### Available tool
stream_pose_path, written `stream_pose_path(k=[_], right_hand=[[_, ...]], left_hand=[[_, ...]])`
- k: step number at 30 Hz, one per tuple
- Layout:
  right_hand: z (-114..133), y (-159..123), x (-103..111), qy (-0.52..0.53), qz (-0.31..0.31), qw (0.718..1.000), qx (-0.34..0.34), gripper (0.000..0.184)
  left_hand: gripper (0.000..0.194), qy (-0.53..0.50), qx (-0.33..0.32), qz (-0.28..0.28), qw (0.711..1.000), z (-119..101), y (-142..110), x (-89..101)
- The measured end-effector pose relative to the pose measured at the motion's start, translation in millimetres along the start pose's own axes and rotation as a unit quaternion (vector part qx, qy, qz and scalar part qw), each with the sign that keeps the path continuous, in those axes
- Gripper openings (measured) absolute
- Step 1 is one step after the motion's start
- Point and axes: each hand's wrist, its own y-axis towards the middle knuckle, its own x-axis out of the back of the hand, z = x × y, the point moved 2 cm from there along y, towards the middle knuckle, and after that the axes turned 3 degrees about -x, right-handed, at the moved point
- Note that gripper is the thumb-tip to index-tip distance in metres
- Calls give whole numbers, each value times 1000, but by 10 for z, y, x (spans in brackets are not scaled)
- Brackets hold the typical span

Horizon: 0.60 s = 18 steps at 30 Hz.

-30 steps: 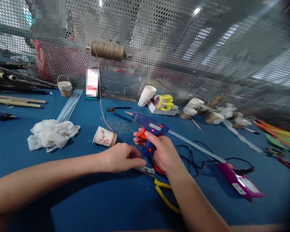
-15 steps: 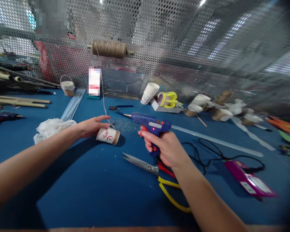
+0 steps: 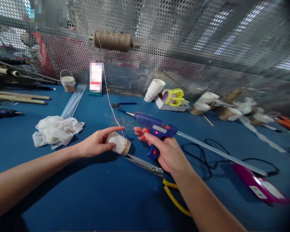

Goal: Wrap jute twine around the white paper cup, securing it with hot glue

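Note:
My left hand point(image 3: 96, 144) grips a small paper cup point(image 3: 119, 144) lying on its side on the blue table, thumb under it and forefinger stretched over it. A strand of twine point(image 3: 109, 96) runs from the cup up to a twine spool point(image 3: 112, 40) on the mesh wall. My right hand point(image 3: 165, 151) is closed round the handle of a blue hot glue gun point(image 3: 154, 126) with an orange trigger, its nozzle pointing left just above the cup. A long glue stick point(image 3: 222, 154) sticks out of the gun's back.
Scissors point(image 3: 157, 175) with yellow and red handles lie under my right wrist. A black cord point(image 3: 207, 158), a purple package point(image 3: 261, 188), crumpled white plastic point(image 3: 56, 130), white cups point(image 3: 154, 90), wrapped cups point(image 3: 222, 108), bamboo sticks point(image 3: 19, 96) and another glue gun point(image 3: 2, 112) lie around.
My left hand went from near the gun to the cup, took hold of it and drew it toward the gun's nozzle. The glue gun stayed in my right hand.

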Motion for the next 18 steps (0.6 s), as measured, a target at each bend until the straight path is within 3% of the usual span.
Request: stream_pose_path(k=[3,6,11,18], right_hand=[[-81,15,-55,68,6,995,-75,24],[-94,16,-66,79,11,993,-85,25],[-24,-57,27,-48,30,998,-33,23],[117,-243,166,-270,12,962,-51,23]], left_hand=[[64,75,20,56,995,-21,-1,-36],[51,141,27,59,988,-50,19,-27],[36,170,13,-16,985,7,24,16],[26,72,12,-126,989,1,56,116]])
